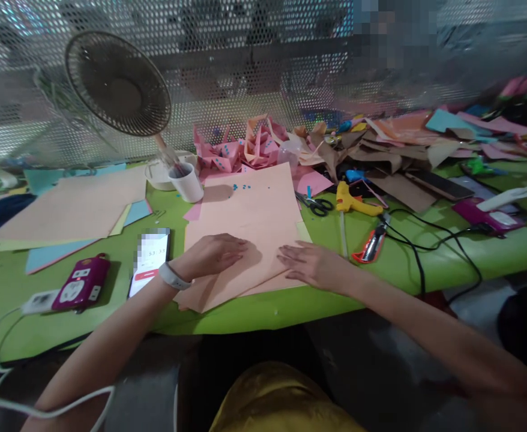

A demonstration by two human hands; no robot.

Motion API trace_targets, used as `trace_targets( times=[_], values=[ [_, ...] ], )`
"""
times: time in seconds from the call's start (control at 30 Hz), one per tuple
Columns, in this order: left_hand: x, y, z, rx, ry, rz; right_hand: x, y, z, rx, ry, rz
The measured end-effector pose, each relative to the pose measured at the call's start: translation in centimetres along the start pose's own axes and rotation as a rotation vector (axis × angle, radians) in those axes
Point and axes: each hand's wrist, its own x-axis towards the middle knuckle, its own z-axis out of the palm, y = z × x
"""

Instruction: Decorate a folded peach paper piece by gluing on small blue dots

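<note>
Large peach paper sheets [249, 210] lie in front of me on the green table, the top one askew over others. My left hand [213, 255] is over the left part of the top sheet, fingers apart and pointing right, holding nothing. On the right part of the sheet rests my right hand [311, 264], its fingers spread and pointing left. Small blue bits [240, 186] are scattered near the sheet's far end. A phone [150, 261] lies left of my left wrist.
Scissors [318, 205], a yellow glue gun [356, 201] and a red cutter [372, 241] lie at the right. A white cup [186, 182] and fan [119, 84] stand at the back left. Folded pink paper [234, 150] and brown scraps [371, 153] line the back. A purple power socket [81, 282] sits left.
</note>
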Motion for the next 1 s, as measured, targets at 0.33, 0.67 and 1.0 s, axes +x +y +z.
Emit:
trace_targets(
  times=[0.33,0.67,1.0],
  values=[
    [-1.5,4.5,-3.2,0.022,0.177,0.007,1.1,0.5,-0.3,-0.183,0.232,-0.298],
    [-0.4,7.3,0.0,0.593,0.204,0.143,2.5,0.2,-1.5,-0.137,0.320,-0.237],
    [0.0,7.8,0.0,0.475,0.207,0.181,3.1,-1.2,-2.5,-0.175,0.340,-0.192]
  ],
)
